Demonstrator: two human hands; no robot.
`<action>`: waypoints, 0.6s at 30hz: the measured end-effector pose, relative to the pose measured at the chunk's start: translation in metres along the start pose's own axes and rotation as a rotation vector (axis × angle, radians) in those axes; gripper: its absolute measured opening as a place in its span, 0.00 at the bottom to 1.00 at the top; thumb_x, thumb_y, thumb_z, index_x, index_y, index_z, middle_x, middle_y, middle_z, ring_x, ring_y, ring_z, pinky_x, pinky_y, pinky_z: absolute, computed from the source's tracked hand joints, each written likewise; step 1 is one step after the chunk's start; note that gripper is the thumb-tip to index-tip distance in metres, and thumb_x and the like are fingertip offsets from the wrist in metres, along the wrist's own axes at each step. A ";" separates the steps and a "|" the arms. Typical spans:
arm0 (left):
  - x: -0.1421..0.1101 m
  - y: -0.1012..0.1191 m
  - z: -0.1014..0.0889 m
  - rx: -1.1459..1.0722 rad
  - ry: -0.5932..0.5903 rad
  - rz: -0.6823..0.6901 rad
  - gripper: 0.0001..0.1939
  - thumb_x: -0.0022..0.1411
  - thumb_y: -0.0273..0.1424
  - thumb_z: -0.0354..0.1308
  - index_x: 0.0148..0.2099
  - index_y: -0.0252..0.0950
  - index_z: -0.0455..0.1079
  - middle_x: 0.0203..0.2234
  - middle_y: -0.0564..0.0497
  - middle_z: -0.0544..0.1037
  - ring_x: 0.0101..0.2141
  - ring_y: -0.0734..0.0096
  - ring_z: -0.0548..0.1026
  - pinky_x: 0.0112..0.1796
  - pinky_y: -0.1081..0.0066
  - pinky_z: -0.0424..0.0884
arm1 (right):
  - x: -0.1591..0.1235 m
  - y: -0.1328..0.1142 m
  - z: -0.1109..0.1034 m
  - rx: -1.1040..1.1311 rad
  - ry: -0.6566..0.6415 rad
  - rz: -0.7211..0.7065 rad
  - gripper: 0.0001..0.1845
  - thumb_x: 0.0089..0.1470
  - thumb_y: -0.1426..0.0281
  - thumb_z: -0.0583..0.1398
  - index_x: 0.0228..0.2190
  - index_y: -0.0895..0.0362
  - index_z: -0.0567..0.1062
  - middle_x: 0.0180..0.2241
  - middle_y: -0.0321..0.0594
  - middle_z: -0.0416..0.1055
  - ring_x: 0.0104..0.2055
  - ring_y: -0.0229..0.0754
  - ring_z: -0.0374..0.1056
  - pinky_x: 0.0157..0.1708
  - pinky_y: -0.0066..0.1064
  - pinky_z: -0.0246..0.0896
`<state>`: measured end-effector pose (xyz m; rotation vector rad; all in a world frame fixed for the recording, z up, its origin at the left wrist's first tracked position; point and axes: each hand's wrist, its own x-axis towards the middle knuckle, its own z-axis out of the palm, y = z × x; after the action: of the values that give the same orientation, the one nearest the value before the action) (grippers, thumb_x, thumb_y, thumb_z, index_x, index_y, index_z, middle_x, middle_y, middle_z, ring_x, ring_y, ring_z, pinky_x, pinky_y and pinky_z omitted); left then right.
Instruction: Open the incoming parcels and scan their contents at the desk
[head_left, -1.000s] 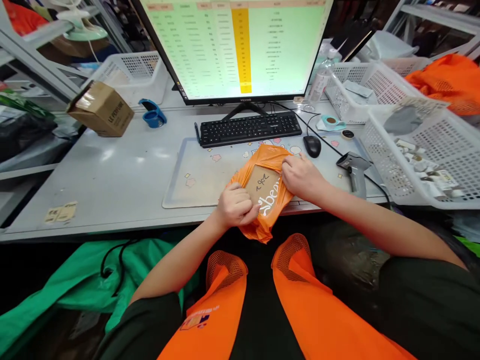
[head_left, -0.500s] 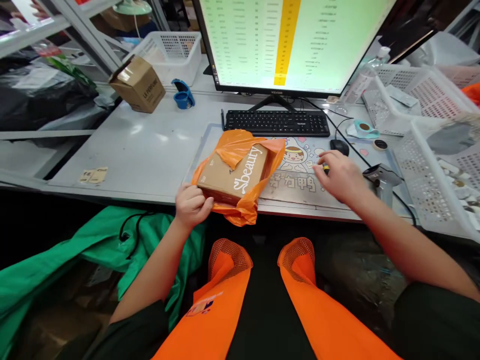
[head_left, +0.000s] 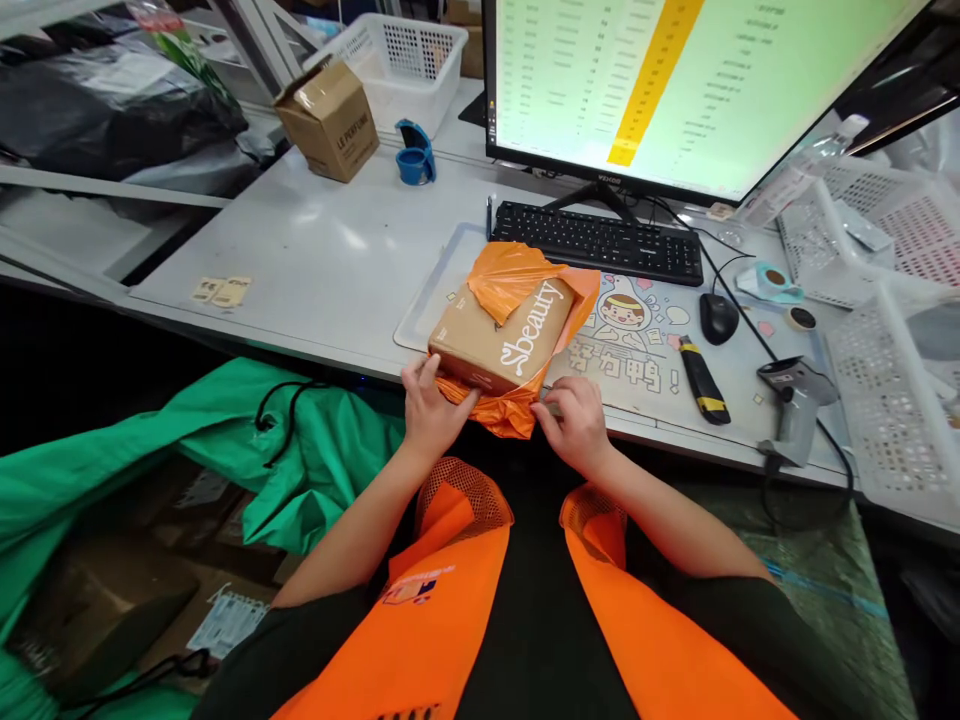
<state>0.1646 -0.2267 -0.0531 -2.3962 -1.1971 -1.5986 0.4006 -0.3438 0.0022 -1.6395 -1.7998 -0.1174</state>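
Note:
A brown cardboard box [head_left: 480, 340] with white "Sbeauty" lettering lies at the desk's front edge, partly wrapped in a torn orange plastic bag [head_left: 514, 275]. The bag's loose flap covers part of the box top. At the near left corner, my left hand [head_left: 436, 408] grips the bag against the box, thumb toward the front and fingers at the corner. My right hand [head_left: 577, 425] pinches the bag's edge at the near right. A black and yellow utility knife [head_left: 703, 380] rests on the printed desk mat [head_left: 637, 375], to the right of my right hand.
Behind the box stand a keyboard [head_left: 596, 242] and a monitor [head_left: 675, 90]. A mouse [head_left: 718, 318], a barcode scanner [head_left: 795, 405] and white baskets [head_left: 885, 390] are on the right. A perfume carton [head_left: 334, 125] sits back left. A green sack [head_left: 300, 450] with boxes hangs below.
My right hand has left the utility knife on the mat and moved left to the bag's edge. My left hand has loosened from a fist and shifted along the box's front corner. The view has turned.

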 end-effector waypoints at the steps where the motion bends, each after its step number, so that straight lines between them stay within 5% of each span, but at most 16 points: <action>1: 0.001 0.001 0.001 0.022 -0.005 0.013 0.43 0.59 0.45 0.75 0.68 0.33 0.62 0.62 0.26 0.68 0.63 0.39 0.71 0.59 0.48 0.70 | 0.002 -0.003 0.002 -0.025 -0.011 0.026 0.19 0.71 0.54 0.58 0.34 0.53 0.76 0.37 0.50 0.76 0.42 0.54 0.70 0.46 0.46 0.64; 4: 0.016 0.006 -0.001 0.026 -0.158 0.084 0.39 0.58 0.49 0.75 0.66 0.42 0.69 0.70 0.29 0.64 0.73 0.30 0.58 0.68 0.37 0.55 | 0.007 -0.008 0.006 -0.091 -0.172 0.005 0.21 0.73 0.56 0.56 0.33 0.55 0.76 0.33 0.48 0.75 0.39 0.52 0.69 0.44 0.43 0.61; 7: 0.042 0.008 -0.005 -0.035 -0.346 0.185 0.34 0.60 0.53 0.73 0.63 0.47 0.73 0.67 0.36 0.72 0.71 0.31 0.62 0.70 0.34 0.47 | 0.000 0.002 0.008 -0.101 -0.306 -0.088 0.19 0.74 0.67 0.53 0.32 0.55 0.78 0.32 0.47 0.74 0.38 0.50 0.68 0.43 0.41 0.60; 9: 0.058 0.007 -0.007 -0.070 -0.397 0.205 0.35 0.59 0.58 0.71 0.62 0.45 0.74 0.64 0.38 0.75 0.68 0.35 0.66 0.70 0.36 0.51 | -0.013 0.013 0.008 -0.138 -0.278 -0.075 0.16 0.71 0.70 0.56 0.31 0.55 0.78 0.35 0.49 0.75 0.42 0.51 0.69 0.45 0.42 0.61; 13: 0.073 -0.005 -0.004 -0.134 -0.342 0.198 0.37 0.61 0.65 0.64 0.58 0.41 0.72 0.59 0.37 0.77 0.64 0.40 0.72 0.65 0.42 0.65 | -0.028 0.019 0.008 -0.047 -0.151 0.023 0.15 0.67 0.70 0.57 0.29 0.54 0.79 0.44 0.54 0.76 0.53 0.56 0.71 0.52 0.48 0.67; 16: 0.075 -0.018 0.003 -0.190 -0.178 0.171 0.39 0.62 0.66 0.62 0.57 0.40 0.70 0.56 0.37 0.77 0.61 0.42 0.74 0.65 0.42 0.66 | -0.014 0.001 0.000 0.284 -0.109 0.109 0.19 0.69 0.69 0.54 0.28 0.53 0.78 0.47 0.53 0.78 0.50 0.52 0.75 0.51 0.44 0.72; 18: 0.073 -0.022 0.007 -0.212 -0.111 0.032 0.38 0.65 0.66 0.58 0.58 0.38 0.67 0.55 0.37 0.75 0.60 0.45 0.74 0.64 0.45 0.68 | 0.005 -0.018 -0.011 0.519 -0.056 0.132 0.20 0.71 0.66 0.54 0.30 0.54 0.79 0.52 0.53 0.79 0.53 0.50 0.77 0.54 0.42 0.73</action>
<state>0.1702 -0.1660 -0.0062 -2.6500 -1.0462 -1.6810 0.3892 -0.3481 0.0199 -1.3840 -1.5822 0.4255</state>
